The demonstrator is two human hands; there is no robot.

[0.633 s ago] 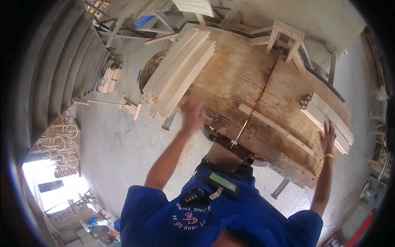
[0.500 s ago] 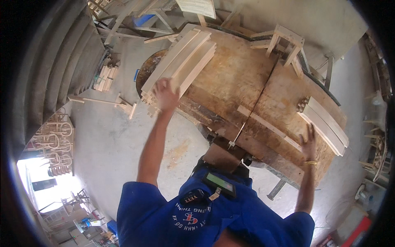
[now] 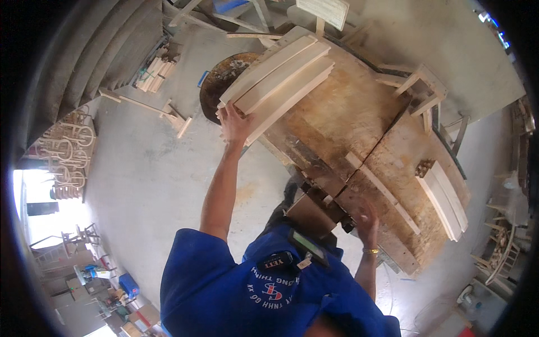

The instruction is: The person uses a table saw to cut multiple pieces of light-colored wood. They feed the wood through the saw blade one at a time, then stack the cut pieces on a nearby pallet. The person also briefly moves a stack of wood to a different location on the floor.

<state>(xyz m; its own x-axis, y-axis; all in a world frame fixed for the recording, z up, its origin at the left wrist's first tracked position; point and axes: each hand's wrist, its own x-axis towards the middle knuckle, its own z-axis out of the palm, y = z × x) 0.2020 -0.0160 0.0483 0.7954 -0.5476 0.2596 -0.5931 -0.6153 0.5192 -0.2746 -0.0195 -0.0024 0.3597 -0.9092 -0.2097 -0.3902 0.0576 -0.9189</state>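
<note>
My left hand [image 3: 234, 124] grips the near end of a stack of pale, curved wooden strips [image 3: 286, 78], thumb and fingers bent round the end pieces. The stack lies at the left of a worn wooden worktable [image 3: 331, 121]. By the table's front edge, just right of a dark slot, is my right hand [image 3: 368, 219]. It is blurred, with fingers apart and no piece visible in it. A long narrow strip [image 3: 384, 191] lies beyond that hand. A smaller stack of pale strips [image 3: 442, 199] rests at the table's right side.
A wooden bracket-like frame [image 3: 424, 92] stands at the table's far edge. A brown box-like part [image 3: 311, 213] sits at the front edge, close to my body. On the floor to the left are bundled strips [image 3: 156, 74] and stacked curved wooden frames [image 3: 70, 146].
My right hand has moved left, away from the smaller stack, to the table's front edge. My left hand stays at the near end of the larger stack. The whole view has shifted.
</note>
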